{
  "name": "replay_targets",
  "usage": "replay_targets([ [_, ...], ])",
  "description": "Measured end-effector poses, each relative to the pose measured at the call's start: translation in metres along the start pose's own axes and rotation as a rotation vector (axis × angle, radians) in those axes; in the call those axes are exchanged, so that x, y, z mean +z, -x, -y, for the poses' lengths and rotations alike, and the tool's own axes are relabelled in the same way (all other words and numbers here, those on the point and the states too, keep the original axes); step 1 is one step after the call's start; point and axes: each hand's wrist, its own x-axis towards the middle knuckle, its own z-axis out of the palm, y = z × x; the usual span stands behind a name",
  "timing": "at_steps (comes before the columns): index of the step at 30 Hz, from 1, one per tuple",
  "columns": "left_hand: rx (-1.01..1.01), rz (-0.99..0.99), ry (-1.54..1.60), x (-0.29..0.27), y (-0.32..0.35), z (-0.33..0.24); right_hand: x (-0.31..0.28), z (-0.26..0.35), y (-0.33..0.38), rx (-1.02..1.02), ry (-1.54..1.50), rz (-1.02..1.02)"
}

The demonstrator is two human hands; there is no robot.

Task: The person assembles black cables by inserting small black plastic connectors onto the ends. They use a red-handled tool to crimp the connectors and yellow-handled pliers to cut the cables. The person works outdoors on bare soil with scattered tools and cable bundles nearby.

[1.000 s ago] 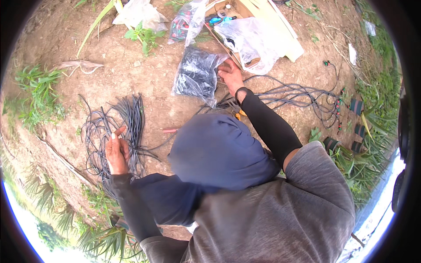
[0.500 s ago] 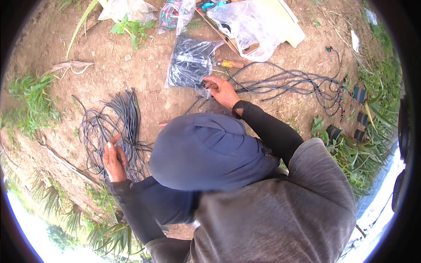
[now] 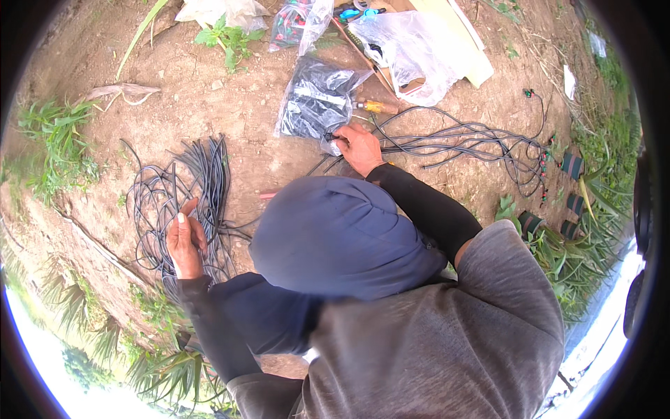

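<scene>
My right hand point(image 3: 360, 149) is at the near right corner of a clear plastic bag point(image 3: 314, 98) filled with black parts. Its fingers pinch a small black piece point(image 3: 331, 137), whose exact kind I cannot make out. My left hand point(image 3: 185, 244) is over the near part of a bundle of thin black cables point(image 3: 209, 174), fingers stretched out and apart, with nothing plainly gripped. To the right, more black cables point(image 3: 460, 136) trail off, ending in small red and green clips point(image 3: 544, 164). A rounded shape under blue cloth point(image 3: 342, 237) hides the ground between my arms.
A screwdriver with a yellow handle point(image 3: 377, 107) lies beside the bag. Beyond are a bag of red and green clips point(image 3: 289, 26), an open carton point(image 3: 460, 42) and a crumpled clear bag point(image 3: 405, 49). Dark rolls point(image 3: 572, 165) lie by the plants at right.
The view has shifted slightly, moving the ground items to the right. My right fingers have closed together on the small black piece at the bag's corner. My left hand stays by the cable bundle.
</scene>
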Motion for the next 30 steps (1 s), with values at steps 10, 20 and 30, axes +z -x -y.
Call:
replay_targets([
  [10, 0.153, -0.017, 0.070, -0.002, 0.007, -0.008, -0.003, -0.009, 0.006, 0.150, -0.362, -0.030],
  [20, 0.406, -0.042, 0.317, 0.007, 0.022, -0.053, -0.117, 0.134, -0.029, 0.119, -1.191, 0.300],
  [30, 0.493, 0.104, 0.355, 0.000, 0.057, -0.076, -0.154, 0.315, -0.023, -0.340, -0.734, 0.634],
])
